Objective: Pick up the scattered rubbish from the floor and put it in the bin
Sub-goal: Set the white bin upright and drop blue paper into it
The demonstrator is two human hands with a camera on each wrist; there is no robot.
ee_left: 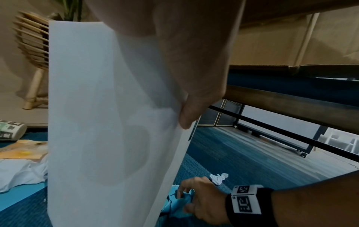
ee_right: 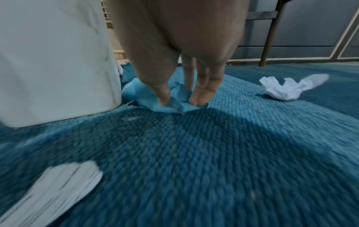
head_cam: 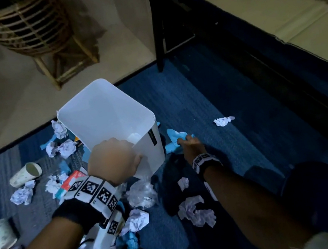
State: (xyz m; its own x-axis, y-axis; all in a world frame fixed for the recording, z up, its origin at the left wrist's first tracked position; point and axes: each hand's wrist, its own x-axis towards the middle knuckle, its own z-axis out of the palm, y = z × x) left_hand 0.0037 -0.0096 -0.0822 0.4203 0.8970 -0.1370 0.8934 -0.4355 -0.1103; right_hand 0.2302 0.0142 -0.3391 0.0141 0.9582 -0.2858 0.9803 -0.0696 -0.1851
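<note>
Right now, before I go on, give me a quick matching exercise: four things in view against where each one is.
Things:
1. white bin
2. blue paper
3. paper cup
4. white paper ball

Places:
A. lying on its side, left of the bin
B. alone on the carpet, right of the bin
C. held at the rim by the left hand
D. pinched by the right hand

Pairs: 1-C, 2-D, 3-A, 4-B

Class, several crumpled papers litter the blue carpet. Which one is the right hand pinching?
The crumpled light-blue paper beside the white plastic bin; the right hand pinches it, while the others lie untouched.
</note>
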